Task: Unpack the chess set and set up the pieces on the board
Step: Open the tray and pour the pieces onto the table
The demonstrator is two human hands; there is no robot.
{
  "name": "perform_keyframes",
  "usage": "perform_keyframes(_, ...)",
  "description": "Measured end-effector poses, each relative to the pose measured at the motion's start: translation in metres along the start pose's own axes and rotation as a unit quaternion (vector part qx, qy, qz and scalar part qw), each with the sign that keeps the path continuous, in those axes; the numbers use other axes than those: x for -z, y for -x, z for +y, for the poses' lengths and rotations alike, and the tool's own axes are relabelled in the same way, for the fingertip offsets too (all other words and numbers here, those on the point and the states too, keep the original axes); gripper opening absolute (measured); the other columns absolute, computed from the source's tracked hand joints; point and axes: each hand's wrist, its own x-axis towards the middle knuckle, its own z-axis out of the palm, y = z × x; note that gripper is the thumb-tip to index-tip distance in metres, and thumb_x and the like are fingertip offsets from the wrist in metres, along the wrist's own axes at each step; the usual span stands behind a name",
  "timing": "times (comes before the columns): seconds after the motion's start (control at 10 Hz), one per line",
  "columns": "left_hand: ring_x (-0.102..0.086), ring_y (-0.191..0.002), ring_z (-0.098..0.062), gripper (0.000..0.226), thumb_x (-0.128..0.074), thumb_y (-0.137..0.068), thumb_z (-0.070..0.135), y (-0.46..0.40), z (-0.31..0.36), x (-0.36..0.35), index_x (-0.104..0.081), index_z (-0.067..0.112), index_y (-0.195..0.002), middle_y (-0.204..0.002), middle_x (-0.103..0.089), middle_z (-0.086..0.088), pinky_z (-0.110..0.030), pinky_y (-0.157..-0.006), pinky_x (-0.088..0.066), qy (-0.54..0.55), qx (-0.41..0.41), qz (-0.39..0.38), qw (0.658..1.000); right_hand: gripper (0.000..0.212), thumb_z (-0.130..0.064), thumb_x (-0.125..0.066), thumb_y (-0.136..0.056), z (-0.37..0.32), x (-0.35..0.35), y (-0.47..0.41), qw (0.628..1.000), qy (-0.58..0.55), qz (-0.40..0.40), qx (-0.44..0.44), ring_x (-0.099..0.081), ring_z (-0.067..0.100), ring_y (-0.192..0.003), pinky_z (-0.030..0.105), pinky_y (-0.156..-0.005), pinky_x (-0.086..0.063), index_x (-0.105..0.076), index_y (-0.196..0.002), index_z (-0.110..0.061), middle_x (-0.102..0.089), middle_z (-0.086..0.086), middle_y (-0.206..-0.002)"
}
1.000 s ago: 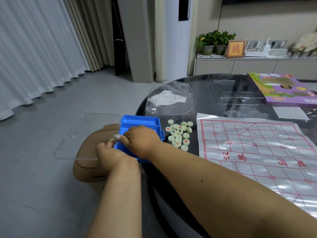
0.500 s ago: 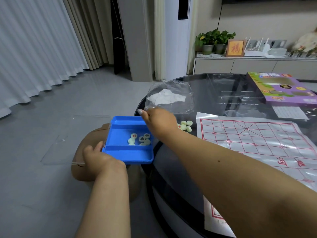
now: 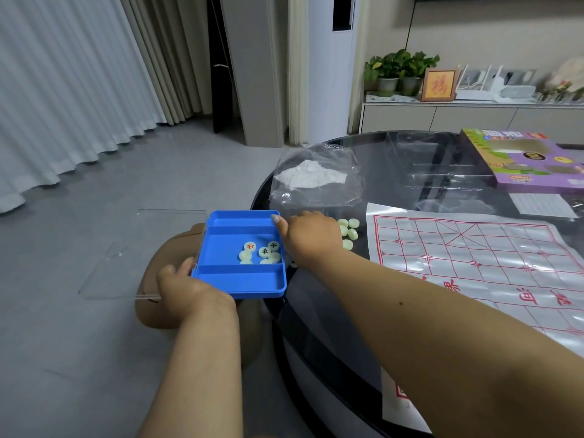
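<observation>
The blue three-part tray (image 3: 240, 281) hangs just off the round table's left edge, open side up. Several pale green chess pieces (image 3: 262, 251) lie in its middle compartment. My left hand (image 3: 189, 292) grips the tray's near left corner, along with the edge of the clear lid (image 3: 126, 257) that sticks out to the left. My right hand (image 3: 311, 233) holds the tray's far right corner, thumb on the rim. More loose pieces (image 3: 347, 230) lie on the table just right of that hand. The red-lined plastic board sheet (image 3: 474, 263) is spread flat on the table.
A crumpled clear bag (image 3: 316, 181) with white paper lies behind the loose pieces. A purple game box (image 3: 531, 162) and a clear insert (image 3: 426, 172) sit at the back. A brown stool (image 3: 158, 314) stands under the tray. The dark table rim (image 3: 300, 330) curves past my right forearm.
The tray, face down over the pile a second ago, now sits upright off the table edge with several pieces in it. My right hand moved from its back to its far right corner.
</observation>
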Motion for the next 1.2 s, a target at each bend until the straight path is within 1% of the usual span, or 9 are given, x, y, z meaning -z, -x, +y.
perform_keyframes(0.2,-0.062,-0.054,-0.007,0.024,-0.041,-0.098,0.03,0.003,-0.002,-0.001,-0.049,0.022,-0.077,-0.067,-0.059,0.009,-0.019,-0.045,-0.047,-0.008,-0.015,0.003,1.0,0.059,-0.048,-0.016,-0.1,0.002,0.005,-0.002,1.0,-0.013,0.022,-0.013,-0.053,0.026,-0.095,0.034,-0.073,-0.031,-0.061,-0.092,-0.011,-0.061,0.007,-0.096)
perform_keyframes(0.3,-0.062,-0.05,-0.005,0.019,-0.043,-0.096,0.03,0.003,-0.002,0.0,-0.055,0.019,-0.087,-0.067,-0.06,0.009,-0.016,-0.043,-0.046,0.004,-0.011,-0.001,1.0,0.069,-0.051,-0.006,-0.094,-0.003,0.017,-0.001,0.995,-0.03,0.096,-0.013,-0.054,0.028,-0.091,0.033,-0.071,-0.029,-0.061,-0.094,-0.009,-0.063,0.008,-0.094)
perform_keyframes(0.4,-0.063,-0.052,-0.005,0.02,-0.044,-0.095,0.027,0.002,-0.003,-0.003,-0.06,0.015,-0.094,-0.069,-0.061,0.008,-0.018,-0.045,-0.046,0.013,-0.011,0.001,1.0,0.057,-0.046,-0.021,-0.098,-0.023,0.037,0.007,0.988,-0.062,0.137,0.028,-0.056,0.029,-0.081,0.035,-0.069,-0.033,-0.062,-0.087,-0.009,-0.063,0.01,-0.085)
perform_keyframes(0.6,-0.064,-0.074,-0.024,0.027,-0.042,-0.088,0.03,-0.009,-0.006,0.0,-0.058,0.013,-0.074,-0.085,-0.063,-0.007,-0.037,-0.08,-0.051,0.055,0.048,-0.087,0.994,0.066,-0.056,-0.026,-0.096,-0.081,0.045,0.049,0.98,-0.185,-0.06,0.047,-0.047,0.034,-0.106,0.039,-0.089,-0.035,-0.054,-0.111,0.002,-0.056,0.02,-0.111)
perform_keyframes(0.7,-0.062,-0.069,-0.027,0.021,-0.046,-0.084,0.026,-0.013,-0.007,0.0,-0.057,0.01,-0.075,-0.081,-0.063,-0.009,-0.037,-0.072,-0.052,0.044,0.025,-0.056,0.997,0.078,-0.059,-0.011,-0.094,-0.088,0.036,0.042,0.988,-0.085,-0.128,0.036,-0.044,0.04,-0.114,0.045,-0.099,-0.03,-0.043,-0.135,-0.001,-0.05,0.024,-0.119)
perform_keyframes(0.9,-0.072,-0.075,-0.028,0.019,-0.052,-0.074,0.027,-0.015,-0.01,-0.001,-0.065,0.014,-0.077,-0.093,-0.073,-0.01,-0.046,-0.08,-0.056,0.056,0.033,-0.016,0.998,0.061,-0.025,-0.03,-0.101,-0.083,0.053,0.033,0.968,-0.183,-0.164,0.056,-0.049,0.043,-0.109,0.044,-0.088,-0.04,0.006,-0.151,-0.023,-0.044,0.027,-0.124)
perform_keyframes(1.0,-0.065,-0.058,-0.012,0.025,-0.049,-0.086,0.024,-0.005,-0.008,-0.005,-0.067,0.009,-0.094,-0.077,-0.067,0.002,-0.027,-0.061,-0.054,0.07,0.013,0.011,0.997,0.046,-0.019,-0.033,-0.1,-0.065,0.052,0.014,0.966,-0.235,-0.11,-0.008,-0.052,0.039,-0.107,0.038,-0.077,-0.039,-0.028,-0.144,-0.009,-0.049,0.021,-0.112)
perform_keyframes(1.1,-0.06,-0.048,-0.013,0.039,-0.048,-0.086,0.022,0.002,-0.007,-0.007,-0.066,0.001,-0.113,-0.067,-0.06,0.003,-0.024,-0.056,-0.05,0.071,-0.002,0.012,0.997,0.03,-0.019,-0.033,-0.099,-0.051,0.051,0.004,0.966,-0.221,-0.124,-0.048,-0.052,0.037,-0.108,0.036,-0.079,-0.04,-0.05,-0.117,-0.002,-0.05,0.016,-0.103)
perform_keyframes(1.2,-0.059,-0.047,-0.015,0.043,-0.048,-0.085,0.022,0.003,-0.008,-0.011,-0.066,0.008,-0.121,-0.065,-0.059,0.002,-0.024,-0.054,-0.049,0.069,0.003,0.003,0.998,0.037,-0.025,-0.043,-0.097,-0.053,0.034,0.007,0.979,-0.095,-0.175,0.041,-0.041,0.034,-0.114,0.04,-0.091,-0.039,-0.043,-0.124,-0.001,-0.041,0.017,-0.127)
